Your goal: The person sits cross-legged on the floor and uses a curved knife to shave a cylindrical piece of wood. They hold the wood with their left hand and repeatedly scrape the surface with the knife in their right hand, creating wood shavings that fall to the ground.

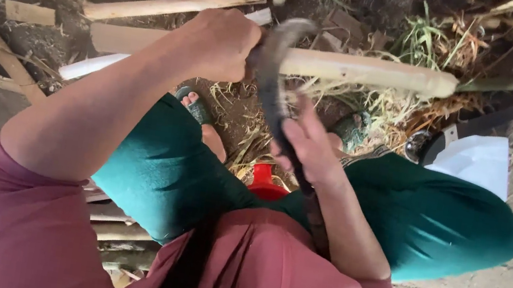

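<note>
Gripping pale stalk (362, 72) and curved sickle (273, 79), both hands.

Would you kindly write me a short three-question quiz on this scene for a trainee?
1. True or false: the left hand grips the pale peeled stalk.
2. What does the right hand hold? A) curved dark blade B) hammer C) rope
3. Fill in: between the knees sits a ___ object.

Key: 1 true; 2 A; 3 red.
</note>
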